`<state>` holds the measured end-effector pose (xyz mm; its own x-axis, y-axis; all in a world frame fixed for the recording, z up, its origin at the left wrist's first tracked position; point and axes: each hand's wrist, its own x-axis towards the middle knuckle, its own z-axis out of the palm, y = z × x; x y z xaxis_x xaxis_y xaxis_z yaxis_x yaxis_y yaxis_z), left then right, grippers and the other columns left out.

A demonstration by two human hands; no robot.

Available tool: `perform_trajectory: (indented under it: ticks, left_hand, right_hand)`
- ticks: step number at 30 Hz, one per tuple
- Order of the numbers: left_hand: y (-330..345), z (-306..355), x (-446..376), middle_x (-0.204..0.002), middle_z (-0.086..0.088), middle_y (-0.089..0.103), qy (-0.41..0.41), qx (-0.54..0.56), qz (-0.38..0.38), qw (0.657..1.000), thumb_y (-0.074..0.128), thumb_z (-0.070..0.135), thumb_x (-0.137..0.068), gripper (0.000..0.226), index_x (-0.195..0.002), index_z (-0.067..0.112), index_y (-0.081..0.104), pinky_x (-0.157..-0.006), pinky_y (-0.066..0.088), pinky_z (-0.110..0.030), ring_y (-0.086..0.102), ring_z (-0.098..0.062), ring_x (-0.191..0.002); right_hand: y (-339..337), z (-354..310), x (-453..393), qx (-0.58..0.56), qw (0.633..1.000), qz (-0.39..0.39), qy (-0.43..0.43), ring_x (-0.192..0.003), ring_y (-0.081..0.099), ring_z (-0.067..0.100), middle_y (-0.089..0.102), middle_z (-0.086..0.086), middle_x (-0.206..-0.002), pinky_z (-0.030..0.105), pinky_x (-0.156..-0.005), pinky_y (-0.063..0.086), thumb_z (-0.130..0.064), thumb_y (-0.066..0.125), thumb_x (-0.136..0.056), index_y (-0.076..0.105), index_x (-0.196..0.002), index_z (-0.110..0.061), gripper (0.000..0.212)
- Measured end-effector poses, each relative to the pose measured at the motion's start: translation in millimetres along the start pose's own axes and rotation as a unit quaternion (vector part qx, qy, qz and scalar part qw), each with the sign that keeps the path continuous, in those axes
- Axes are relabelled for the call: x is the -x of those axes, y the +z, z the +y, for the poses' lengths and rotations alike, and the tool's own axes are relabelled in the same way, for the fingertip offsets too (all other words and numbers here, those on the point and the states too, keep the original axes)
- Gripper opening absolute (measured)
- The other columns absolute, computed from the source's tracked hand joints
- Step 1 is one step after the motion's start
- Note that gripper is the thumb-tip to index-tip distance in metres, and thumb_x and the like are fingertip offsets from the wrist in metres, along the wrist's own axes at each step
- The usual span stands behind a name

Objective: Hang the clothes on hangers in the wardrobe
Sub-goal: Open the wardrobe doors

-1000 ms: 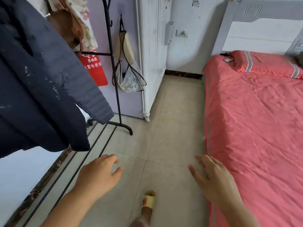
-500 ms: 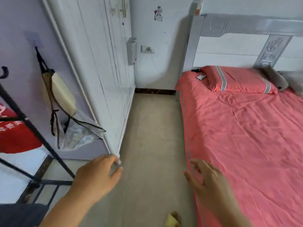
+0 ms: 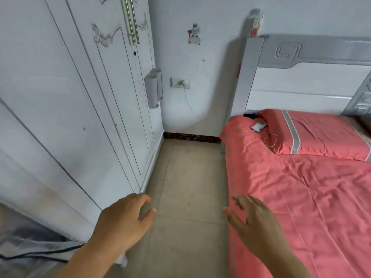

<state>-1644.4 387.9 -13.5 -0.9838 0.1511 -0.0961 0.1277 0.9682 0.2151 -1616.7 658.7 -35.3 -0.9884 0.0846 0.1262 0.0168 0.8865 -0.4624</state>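
A tall white wardrobe [image 3: 76, 109] fills the left side, its doors closed, with metal bar handles [image 3: 131, 23] near the top. My left hand [image 3: 122, 221] hovers low in front of the wardrobe's corner, fingers loosely curled, holding nothing. My right hand [image 3: 255, 219] hangs over the edge of the bed, fingers relaxed and spread, also holding nothing. No loose garment or hanger is visible in this view.
A bed with a coral-pink sheet [image 3: 301, 197] and matching pillow [image 3: 315, 133] takes up the right. A phone on a cable [image 3: 259, 126] lies beside the pillow. A tiled floor strip [image 3: 186, 187] runs between wardrobe and bed. A translucent grey bag [image 3: 26, 243] hangs at lower left.
The view has swung right and moved forward: the clothes rack with dark garments left the frame, and the wardrobe doors and headboard came closer. Both hands stay low and hold nothing.
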Motion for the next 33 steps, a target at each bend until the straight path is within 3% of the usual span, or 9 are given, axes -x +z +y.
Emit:
perform_trajectory:
  ticks: [4,8,13,17,21,23,26,29,33]
  left_hand:
    - [4,-4,-97,-0.124,0.023,0.052,-0.025,0.016,-0.002,1.000,0.036,0.055,-0.093,0.037,-0.125,0.038,0.045,-0.077,0.036,-0.016,0.053,0.001,-0.109]
    - [3,-10,-216,-0.126,0.021,0.052,-0.036,0.040,0.007,0.999,0.038,0.053,-0.094,0.038,-0.128,0.036,0.045,-0.087,0.042,-0.019,0.054,0.000,-0.107]
    - [-23,-4,-357,-0.125,0.021,0.051,-0.024,0.050,0.022,0.998,0.035,0.053,-0.095,0.038,-0.128,0.036,0.044,-0.084,0.040,-0.017,0.053,0.002,-0.106]
    - [-41,1,-450,-0.128,0.022,0.050,-0.025,0.040,0.023,0.999,0.035,0.054,-0.095,0.039,-0.129,0.038,0.043,-0.086,0.039,-0.015,0.052,0.002,-0.109]
    - [-50,0,-528,-0.126,0.024,0.051,-0.063,0.037,0.033,0.997,0.035,0.053,-0.094,0.035,-0.126,0.040,0.044,-0.074,0.034,-0.016,0.052,0.002,-0.107]
    - [-54,-2,-564,-0.126,0.025,0.050,-0.097,0.040,0.045,0.993,0.035,0.054,-0.094,0.035,-0.125,0.042,0.044,-0.073,0.032,-0.016,0.053,0.002,-0.107]
    - [-57,-1,-611,-0.126,0.025,0.050,-0.151,0.057,0.062,0.985,0.036,0.054,-0.094,0.035,-0.126,0.040,0.044,-0.074,0.033,-0.014,0.053,0.002,-0.106]
    - [-65,8,-648,-0.123,0.028,0.048,-0.209,0.095,0.067,0.971,0.037,0.053,-0.095,0.034,-0.126,0.040,0.044,-0.076,0.032,-0.011,0.051,0.003,-0.103]
    - [-79,16,-684,-0.125,0.029,0.046,-0.274,0.117,0.100,0.950,0.037,0.055,-0.094,0.034,-0.126,0.043,0.042,-0.081,0.034,-0.010,0.049,0.004,-0.105]
  right_hand:
    - [18,2,-108,0.006,0.999,-0.012,-0.051,-0.101,0.060,0.018,0.065,-0.004,-0.107,0.032,-0.079,0.046,-0.069,0.025,-0.071,0.062,-0.116,-0.016,0.078]
    - [31,7,-229,0.004,0.997,-0.016,-0.071,-0.097,0.059,0.014,0.064,-0.006,-0.108,0.026,-0.073,0.040,-0.069,0.022,-0.069,0.061,-0.117,-0.019,0.080]
    - [30,9,-370,0.032,0.998,-0.025,-0.057,-0.083,0.066,0.016,0.069,-0.006,-0.093,0.028,-0.064,0.047,-0.060,0.038,-0.076,0.068,-0.100,-0.017,0.058]
    - [30,13,-463,0.004,0.998,-0.026,-0.057,-0.095,0.063,0.015,0.067,-0.007,-0.104,0.029,-0.076,0.047,-0.066,0.032,-0.074,0.066,-0.110,-0.019,0.068]
    - [45,18,-552,-0.010,0.996,-0.038,-0.078,-0.095,0.062,0.011,0.065,-0.011,-0.104,0.025,-0.075,0.046,-0.067,0.032,-0.073,0.065,-0.113,-0.023,0.068]
    - [56,21,-602,-0.001,0.992,-0.031,-0.120,-0.094,0.062,0.009,0.065,-0.011,-0.102,0.021,-0.072,0.043,-0.064,0.039,-0.078,0.065,-0.113,-0.023,0.059]
    - [65,20,-677,-0.015,0.978,-0.092,-0.188,-0.113,0.051,0.002,0.055,-0.016,-0.122,0.015,-0.086,0.037,-0.052,0.048,-0.090,0.051,-0.129,-0.028,0.046]
    - [74,19,-747,-0.037,0.959,-0.143,-0.243,-0.119,0.042,-0.004,0.046,-0.020,-0.128,0.011,-0.093,0.032,-0.056,0.040,-0.091,0.041,-0.135,-0.033,0.049]
    - [92,-3,-819,-0.058,0.926,-0.179,-0.328,-0.111,0.051,0.000,0.054,-0.020,-0.115,0.014,-0.085,0.037,-0.067,0.026,-0.077,0.051,-0.125,-0.032,0.064]
